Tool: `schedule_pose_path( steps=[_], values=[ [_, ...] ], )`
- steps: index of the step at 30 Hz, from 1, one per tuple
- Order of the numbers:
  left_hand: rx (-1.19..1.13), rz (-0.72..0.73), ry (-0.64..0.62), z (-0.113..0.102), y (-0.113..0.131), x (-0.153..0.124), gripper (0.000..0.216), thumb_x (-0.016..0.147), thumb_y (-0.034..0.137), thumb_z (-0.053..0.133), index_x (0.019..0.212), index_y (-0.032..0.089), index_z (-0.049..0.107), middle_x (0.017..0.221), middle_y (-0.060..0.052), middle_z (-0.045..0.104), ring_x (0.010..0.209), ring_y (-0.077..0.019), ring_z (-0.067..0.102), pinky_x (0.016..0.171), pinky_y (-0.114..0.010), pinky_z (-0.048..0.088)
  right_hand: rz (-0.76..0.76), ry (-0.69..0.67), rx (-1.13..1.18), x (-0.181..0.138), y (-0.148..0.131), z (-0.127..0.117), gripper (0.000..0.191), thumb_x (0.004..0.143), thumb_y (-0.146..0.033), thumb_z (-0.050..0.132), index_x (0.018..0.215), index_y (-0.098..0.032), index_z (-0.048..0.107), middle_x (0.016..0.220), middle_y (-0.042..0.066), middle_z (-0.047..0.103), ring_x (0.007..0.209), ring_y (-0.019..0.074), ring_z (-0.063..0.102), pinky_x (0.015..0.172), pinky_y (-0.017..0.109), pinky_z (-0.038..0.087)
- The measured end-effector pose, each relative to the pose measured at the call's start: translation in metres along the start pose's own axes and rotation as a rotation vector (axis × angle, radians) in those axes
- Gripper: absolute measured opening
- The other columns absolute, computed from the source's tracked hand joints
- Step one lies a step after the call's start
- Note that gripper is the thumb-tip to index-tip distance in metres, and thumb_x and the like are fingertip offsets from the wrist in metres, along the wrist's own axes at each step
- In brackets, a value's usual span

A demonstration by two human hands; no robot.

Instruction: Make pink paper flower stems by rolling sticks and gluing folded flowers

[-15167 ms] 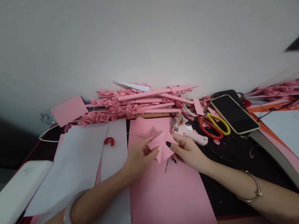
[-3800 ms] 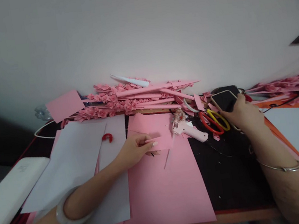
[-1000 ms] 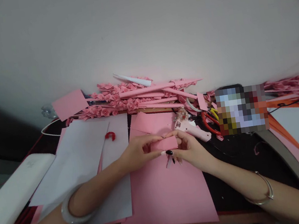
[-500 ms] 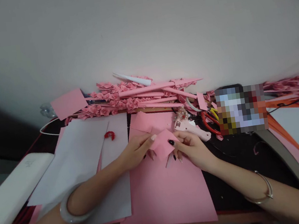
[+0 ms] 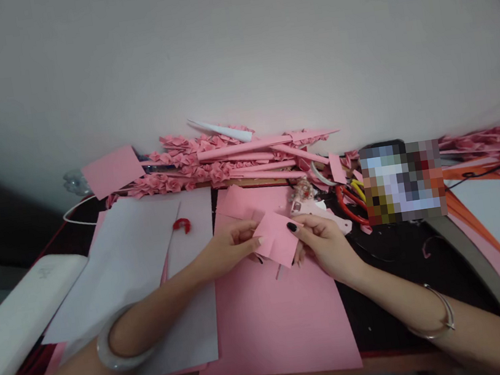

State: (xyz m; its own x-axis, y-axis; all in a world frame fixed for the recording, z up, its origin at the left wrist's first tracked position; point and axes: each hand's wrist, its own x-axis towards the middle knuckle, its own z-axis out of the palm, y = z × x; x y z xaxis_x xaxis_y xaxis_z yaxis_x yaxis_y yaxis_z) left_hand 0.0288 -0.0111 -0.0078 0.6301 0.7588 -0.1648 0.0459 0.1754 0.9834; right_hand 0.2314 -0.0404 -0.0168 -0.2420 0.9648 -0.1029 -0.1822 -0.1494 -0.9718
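Over the cluttered desk [image 5: 386, 292], my left hand [image 5: 228, 249] and right hand [image 5: 325, 242] pinch a small pink paper square [image 5: 277, 238] between them, above a big pink sheet [image 5: 274, 327].

The small square [image 5: 277, 238] between my left hand [image 5: 226, 254] and right hand [image 5: 327, 245] was matt pink paper, smooth and crisply creased. Under it lay a large sheet [image 5: 273, 321] of the same matt pink paper, with matt white paper sheets [image 5: 127, 273] toward the worktop's left edge. My left bangle [image 5: 115, 355] looked glossy and milky, the right one [image 5: 435, 316] thin polished metal. The glue gun [image 5: 323, 211] looked like smooth pale plastic.
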Motion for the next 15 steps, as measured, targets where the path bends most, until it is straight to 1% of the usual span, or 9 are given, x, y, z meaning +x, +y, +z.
schedule_pose_path(
  steps=[4,7,10,12,15],
  values=[
    [-0.008,0.002,0.055,0.0008,0.0023,0.0001,0.015,0.081,0.026,0.059,0.084,0.012,0.061,0.075,-0.001,0.063,0.066,-0.0099,0.061,0.061,-0.021,0.052,-0.015,-0.047,-0.020,-0.0004,-0.0025,0.0003,0.017,0.080,-0.029,0.062,0.088,-0.014,0.057,0.051,-0.003,0.063,0.039,0.0092,0.057,0.040,0.018,0.045],
    [-0.041,0.000,0.109,0.0006,0.0031,0.0002,0.018,0.080,0.030,0.060,0.084,0.012,0.060,0.073,-0.001,0.063,0.063,-0.0103,0.062,0.059,-0.021,0.053,0.002,-0.075,-0.074,-0.0007,-0.0033,0.0002,0.017,0.081,-0.030,0.061,0.085,-0.014,0.057,0.049,-0.002,0.063,0.039,0.0093,0.057,0.040,0.019,0.045],
    [-0.057,-0.023,0.101,0.0009,0.0034,0.0001,0.022,0.080,0.032,0.061,0.087,0.011,0.058,0.072,-0.002,0.064,0.062,-0.0115,0.064,0.060,-0.023,0.053,-0.008,-0.062,-0.072,0.0000,-0.0029,-0.0003,0.018,0.084,-0.032,0.057,0.082,-0.014,0.057,0.047,-0.002,0.062,0.037,0.0089,0.055,0.039,0.018,0.043],
    [-0.051,-0.028,0.089,0.0015,0.0040,-0.0002,0.022,0.079,0.032,0.062,0.084,0.011,0.057,0.071,-0.002,0.064,0.063,-0.0128,0.065,0.060,-0.024,0.053,-0.008,-0.063,-0.058,0.0005,-0.0027,-0.0010,0.018,0.084,-0.033,0.057,0.081,-0.014,0.055,0.047,-0.002,0.062,0.037,0.0090,0.055,0.038,0.018,0.042],
    [-0.038,-0.029,0.114,0.0025,0.0052,-0.0007,0.018,0.079,0.029,0.061,0.080,0.012,0.056,0.068,-0.001,0.063,0.063,-0.0132,0.066,0.060,-0.024,0.053,0.018,-0.094,-0.059,0.0007,-0.0026,-0.0023,0.019,0.082,-0.033,0.059,0.082,-0.015,0.054,0.050,-0.001,0.063,0.040,0.0098,0.057,0.040,0.019,0.044]
  ],
)
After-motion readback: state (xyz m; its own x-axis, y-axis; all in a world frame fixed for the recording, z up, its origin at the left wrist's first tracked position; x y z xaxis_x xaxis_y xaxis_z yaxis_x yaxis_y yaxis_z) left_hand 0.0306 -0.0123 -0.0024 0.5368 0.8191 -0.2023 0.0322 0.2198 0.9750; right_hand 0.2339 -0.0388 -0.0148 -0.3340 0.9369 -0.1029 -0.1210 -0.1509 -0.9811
